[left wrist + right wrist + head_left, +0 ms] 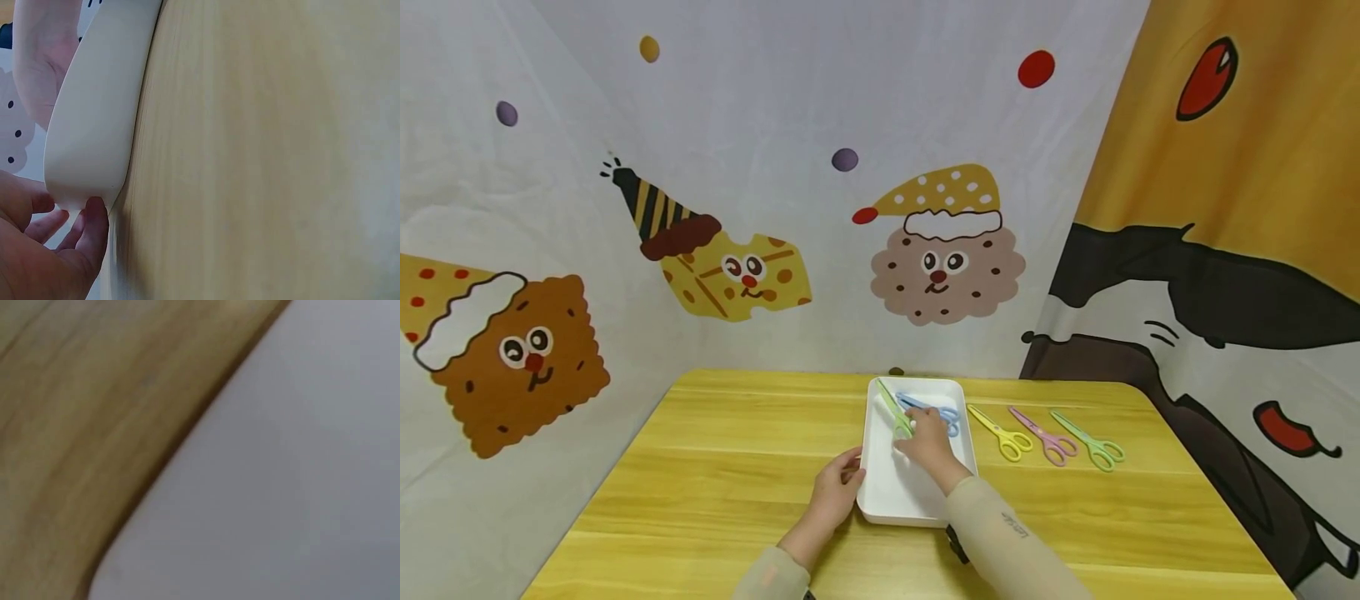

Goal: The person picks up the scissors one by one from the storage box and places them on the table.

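A white tray (898, 492) lies on the table, and its outer wall (94, 125) fills the upper left of the left wrist view. My left hand (837, 492) grips the tray's left side, with thumb and fingers (95, 219) against the wall. Over the tray, my right hand (928, 442) pinches green scissors (891, 406) near their handles, blades pointing away. Blue scissors (951, 416) lie in the tray's far part, partly behind that hand. The right wrist view shows only the tray surface (281, 475) and wood, no hand.
Right of the tray on the wooden table (737, 442) lie yellow scissors (1000, 432), pink scissors (1042, 433) and another green pair (1086, 437), side by side. Behind the table hangs a printed cloth (820, 100). A dark object (957, 546) shows beneath the right sleeve.
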`<action>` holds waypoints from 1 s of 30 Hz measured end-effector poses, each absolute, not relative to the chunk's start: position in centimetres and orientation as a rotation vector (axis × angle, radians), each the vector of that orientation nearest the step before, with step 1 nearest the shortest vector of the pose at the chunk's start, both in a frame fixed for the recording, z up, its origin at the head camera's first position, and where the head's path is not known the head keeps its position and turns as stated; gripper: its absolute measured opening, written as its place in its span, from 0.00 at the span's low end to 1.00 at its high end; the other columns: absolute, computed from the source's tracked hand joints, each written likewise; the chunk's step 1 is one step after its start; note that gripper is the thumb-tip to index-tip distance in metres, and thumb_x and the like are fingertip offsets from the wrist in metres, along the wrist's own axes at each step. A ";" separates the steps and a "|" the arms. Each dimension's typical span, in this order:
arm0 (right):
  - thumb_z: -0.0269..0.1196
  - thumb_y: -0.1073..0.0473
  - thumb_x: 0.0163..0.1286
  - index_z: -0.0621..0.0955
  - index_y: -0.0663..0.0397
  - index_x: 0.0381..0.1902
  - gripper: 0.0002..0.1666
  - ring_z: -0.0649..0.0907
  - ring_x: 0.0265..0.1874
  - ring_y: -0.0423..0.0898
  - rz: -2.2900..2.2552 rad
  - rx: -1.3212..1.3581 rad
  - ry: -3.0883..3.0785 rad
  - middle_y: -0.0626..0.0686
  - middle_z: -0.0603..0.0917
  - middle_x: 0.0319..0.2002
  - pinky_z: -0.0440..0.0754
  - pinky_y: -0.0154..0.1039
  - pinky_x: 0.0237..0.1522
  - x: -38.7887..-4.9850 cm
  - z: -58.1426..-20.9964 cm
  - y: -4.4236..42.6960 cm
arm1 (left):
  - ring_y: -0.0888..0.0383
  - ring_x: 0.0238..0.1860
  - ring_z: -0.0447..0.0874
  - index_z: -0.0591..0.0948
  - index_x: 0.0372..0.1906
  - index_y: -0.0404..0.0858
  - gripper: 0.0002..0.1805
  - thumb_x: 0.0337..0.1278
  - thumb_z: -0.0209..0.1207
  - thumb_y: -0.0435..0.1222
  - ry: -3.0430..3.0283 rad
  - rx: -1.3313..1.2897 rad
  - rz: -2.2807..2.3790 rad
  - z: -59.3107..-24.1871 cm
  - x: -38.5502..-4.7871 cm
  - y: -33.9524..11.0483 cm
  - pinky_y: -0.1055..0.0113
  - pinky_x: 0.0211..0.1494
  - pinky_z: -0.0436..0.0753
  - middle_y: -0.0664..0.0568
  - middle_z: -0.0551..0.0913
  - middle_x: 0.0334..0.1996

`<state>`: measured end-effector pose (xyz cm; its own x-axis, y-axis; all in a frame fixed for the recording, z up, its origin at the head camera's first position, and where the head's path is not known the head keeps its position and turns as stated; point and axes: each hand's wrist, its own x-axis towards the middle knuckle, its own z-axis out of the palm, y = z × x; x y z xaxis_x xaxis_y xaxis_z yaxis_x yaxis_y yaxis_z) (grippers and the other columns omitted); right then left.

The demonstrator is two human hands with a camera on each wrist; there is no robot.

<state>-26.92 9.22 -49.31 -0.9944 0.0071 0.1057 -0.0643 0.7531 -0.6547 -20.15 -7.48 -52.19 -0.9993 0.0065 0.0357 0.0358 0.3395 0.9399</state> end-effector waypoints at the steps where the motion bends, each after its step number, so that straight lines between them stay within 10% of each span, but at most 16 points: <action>1: 0.74 0.61 0.47 0.78 0.62 0.53 0.33 0.73 0.50 0.63 1.092 0.035 -2.847 0.65 0.73 0.51 0.75 0.56 0.53 -26.9 -49.3 9.2 | 0.50 0.46 0.80 0.74 0.59 0.30 0.21 0.61 0.56 0.28 -2.549 -0.042 -1.792 -52.2 -20.2 -7.5 0.65 0.46 0.83 0.39 0.80 0.47; 30: 0.74 0.60 0.49 0.77 0.57 0.56 0.34 0.70 0.54 0.64 1.035 0.129 -2.830 0.63 0.72 0.56 0.76 0.56 0.52 -25.6 -48.0 12.4 | 0.50 0.45 0.79 0.74 0.59 0.29 0.21 0.61 0.56 0.27 -2.540 -0.042 -1.799 -51.9 -20.0 -7.5 0.66 0.45 0.82 0.37 0.80 0.47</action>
